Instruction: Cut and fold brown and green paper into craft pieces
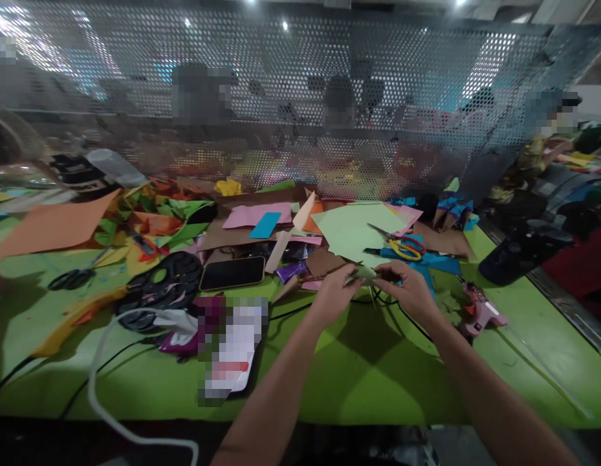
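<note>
Both my hands meet over the green table [368, 369], a little above its surface. My left hand [335, 294] and my right hand [409, 289] are closed in a pinch on the two ends of a small light green paper piece [362, 274]. A thin strip hangs down from the piece between my hands. Just behind them lies a large pale green paper sheet [356, 230] with red and yellow scissors [402, 246] on its right side.
A pink glue gun [479, 312] lies right of my right hand. A phone [232, 273], a black round tray [167, 285], black scissors [74, 277], and several coloured paper scraps cover the table's left and back. A perforated metal screen [300, 97] stands behind, with people beyond it.
</note>
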### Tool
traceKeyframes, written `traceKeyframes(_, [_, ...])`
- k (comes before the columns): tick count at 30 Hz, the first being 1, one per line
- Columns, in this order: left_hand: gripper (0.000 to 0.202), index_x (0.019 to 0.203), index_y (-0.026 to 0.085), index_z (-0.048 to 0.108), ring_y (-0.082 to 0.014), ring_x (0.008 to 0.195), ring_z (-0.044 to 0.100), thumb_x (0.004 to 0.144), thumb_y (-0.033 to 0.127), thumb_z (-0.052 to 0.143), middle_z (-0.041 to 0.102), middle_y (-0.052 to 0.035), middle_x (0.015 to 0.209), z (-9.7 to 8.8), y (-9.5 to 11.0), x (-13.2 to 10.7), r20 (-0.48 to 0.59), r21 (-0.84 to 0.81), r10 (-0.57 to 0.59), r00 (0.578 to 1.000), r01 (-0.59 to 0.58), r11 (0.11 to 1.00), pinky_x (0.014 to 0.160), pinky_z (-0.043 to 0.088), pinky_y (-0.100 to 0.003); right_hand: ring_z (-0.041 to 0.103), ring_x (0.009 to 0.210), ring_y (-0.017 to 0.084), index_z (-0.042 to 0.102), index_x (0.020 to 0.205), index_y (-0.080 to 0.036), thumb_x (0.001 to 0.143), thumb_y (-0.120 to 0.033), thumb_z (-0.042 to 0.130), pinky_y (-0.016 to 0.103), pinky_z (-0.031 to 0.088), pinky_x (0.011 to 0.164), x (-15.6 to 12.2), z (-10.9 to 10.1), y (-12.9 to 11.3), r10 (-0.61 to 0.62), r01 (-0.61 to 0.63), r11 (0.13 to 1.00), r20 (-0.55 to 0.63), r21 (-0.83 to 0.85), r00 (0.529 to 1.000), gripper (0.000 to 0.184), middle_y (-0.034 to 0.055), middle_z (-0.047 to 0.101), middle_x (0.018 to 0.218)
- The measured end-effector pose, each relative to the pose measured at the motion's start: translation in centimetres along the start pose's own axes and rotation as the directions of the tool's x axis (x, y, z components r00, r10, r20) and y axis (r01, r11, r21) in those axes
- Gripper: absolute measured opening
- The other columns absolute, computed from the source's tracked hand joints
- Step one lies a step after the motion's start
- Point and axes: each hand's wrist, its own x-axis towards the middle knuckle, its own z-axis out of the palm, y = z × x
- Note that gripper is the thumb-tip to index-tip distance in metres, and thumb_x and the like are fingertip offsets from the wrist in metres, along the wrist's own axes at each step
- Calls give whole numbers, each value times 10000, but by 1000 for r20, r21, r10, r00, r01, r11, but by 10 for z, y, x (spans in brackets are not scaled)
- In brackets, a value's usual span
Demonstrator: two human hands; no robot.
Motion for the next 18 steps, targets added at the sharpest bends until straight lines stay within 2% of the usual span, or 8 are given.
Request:
traceKeyframes(2, [126,787,183,575,-154,688,499,859,278,535,579,1,719,-1,0,-1,18,90,19,1000,-20,996,626,336,-260,581,758,191,705,878,-214,766,-313,698,308,429,705,0,0,-1,-30,31,998,16,-58,999,150,23,651,804])
traceKeyframes(4, [141,756,186,565,-139,654,482,842,297,574,557,15,682,-3,-1,-1,-19,72,10,1000,-9,997,601,327,-252,568,720,184,693,823,-208,748,-299,702,306,416,677,0,0,-2,9,-9,999,23,-31,1000,119,13,638,747])
traceKeyframes(6, [196,770,188,553,-125,620,474,825,365,615,541,25,656,-5,-2,1,-96,-79,-44,994,36,996,575,342,-241,531,647,161,664,772,-201,709,-317,725,290,397,625,1,1,-3,91,-94,990,36,109,995,145,-9,603,675])
traceKeyframes(8, [273,797,189,532,-115,587,473,814,444,627,525,32,636,-6,-4,3,-139,-274,-120,983,79,959,548,367,-231,492,592,136,624,722,-198,659,-351,765,272,380,583,1,3,-5,172,-177,942,42,287,984,217,-31,559,624])
traceKeyframes(11, [328,856,183,530,-122,641,527,834,505,586,563,11,707,0,-4,3,-76,-405,-133,988,92,910,575,422,-233,458,552,111,574,663,-199,599,-375,817,254,371,551,2,7,-8,262,-233,853,3,467,965,307,-47,526,589])
traceKeyframes(13, [331,895,176,550,-135,717,556,856,504,557,599,-14,798,7,-3,2,-6,-353,-78,997,71,933,632,446,-250,463,551,107,576,661,-199,602,-371,826,249,382,552,1,9,-10,292,-240,807,-12,539,956,309,-43,540,592])
traceKeyframes(15, [313,907,173,567,-150,759,560,869,483,551,618,-23,844,14,-2,0,36,-233,-28,999,35,972,679,443,-269,488,574,109,594,675,-199,614,-357,828,248,403,570,0,12,-9,308,-238,763,-15,600,951,289,-35,567,625])
traceKeyframes(18, [268,840,178,561,-157,731,542,889,440,534,610,-8,783,20,-1,-2,46,-52,-10,999,12,999,668,407,-276,512,605,114,633,726,-206,616,-334,833,252,430,594,0,15,-6,329,-244,698,1,674,944,262,-27,595,684])
